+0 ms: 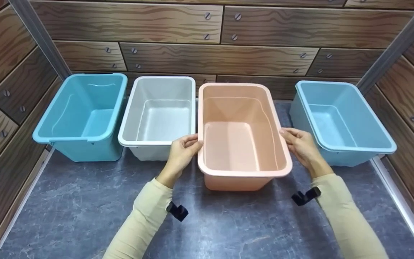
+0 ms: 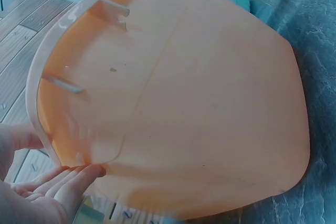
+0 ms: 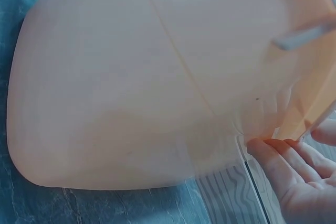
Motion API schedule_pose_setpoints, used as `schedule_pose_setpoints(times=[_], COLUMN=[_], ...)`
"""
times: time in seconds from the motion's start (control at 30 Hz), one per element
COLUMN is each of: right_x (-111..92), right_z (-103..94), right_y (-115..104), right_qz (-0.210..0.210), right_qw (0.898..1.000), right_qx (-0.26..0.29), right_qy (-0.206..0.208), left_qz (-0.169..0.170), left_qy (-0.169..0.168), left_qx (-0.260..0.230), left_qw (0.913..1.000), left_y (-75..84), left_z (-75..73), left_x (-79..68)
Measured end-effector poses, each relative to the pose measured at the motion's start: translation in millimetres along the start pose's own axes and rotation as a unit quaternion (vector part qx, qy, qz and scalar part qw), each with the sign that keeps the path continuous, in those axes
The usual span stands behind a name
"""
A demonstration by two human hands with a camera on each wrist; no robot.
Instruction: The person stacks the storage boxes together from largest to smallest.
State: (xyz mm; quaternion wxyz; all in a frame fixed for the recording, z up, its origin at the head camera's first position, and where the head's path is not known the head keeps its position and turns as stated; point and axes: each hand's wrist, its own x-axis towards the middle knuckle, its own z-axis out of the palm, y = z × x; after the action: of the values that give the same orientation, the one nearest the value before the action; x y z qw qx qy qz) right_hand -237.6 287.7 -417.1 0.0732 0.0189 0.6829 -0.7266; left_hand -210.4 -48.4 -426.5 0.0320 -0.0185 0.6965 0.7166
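Both hands grip an orange-pink plastic bin [image 1: 239,174] by its long side rims. On its left rim, my left hand [image 1: 182,153] curls its fingers under the lip with the thumb on the outer edge. Opposite, my right hand [image 1: 302,145] pinches the right rim the same way. In the left wrist view the left fingers [image 2: 79,184] press up beneath the lip of the bin. The right wrist view has the right fingers [image 3: 283,161] under the rim too. Nothing lies inside the bin, and it sits nearer me than the other bins.
A grey-white bin [image 1: 156,144] and a teal bin [image 1: 84,151] stand to the left. A light blue bin [image 1: 354,156] is at the right, close to the right hand. Wood-patterned panels [image 1: 171,25] wall in the dark marbled surface [image 1: 228,226] at the back and sides.
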Motion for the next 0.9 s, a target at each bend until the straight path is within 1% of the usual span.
schedule_pose_setpoints(times=[0.33, 0.43, 0.63, 0.9], right_x=[-5.0, -6.7, -11.7, -16.5], right_z=[6.2, 7.4, 10.0, 15.7], right_y=[3.8, 4.6, 6.2, 8.8], right_qz=[-0.002, -0.003, -0.005, -0.004], right_qw=[1.0, 1.0, 1.0, 1.0], right_qx=[0.006, 0.0, -0.012, -0.005], right_qy=[-0.002, 0.0, 0.01, 0.014], left_qz=[-0.004, -0.001, 0.004, 0.012], left_qy=[-0.003, -0.004, -0.005, -0.011], left_qx=[-0.027, -0.031, -0.024, -0.002], left_qw=[0.9996, 0.9995, 0.9997, 0.9999], left_y=[-3.1, -3.4, -5.2, -7.8], left_z=[-6.0, -7.0, -9.7, -16.9], left_x=[-4.5, -6.6, -10.7, -16.0])
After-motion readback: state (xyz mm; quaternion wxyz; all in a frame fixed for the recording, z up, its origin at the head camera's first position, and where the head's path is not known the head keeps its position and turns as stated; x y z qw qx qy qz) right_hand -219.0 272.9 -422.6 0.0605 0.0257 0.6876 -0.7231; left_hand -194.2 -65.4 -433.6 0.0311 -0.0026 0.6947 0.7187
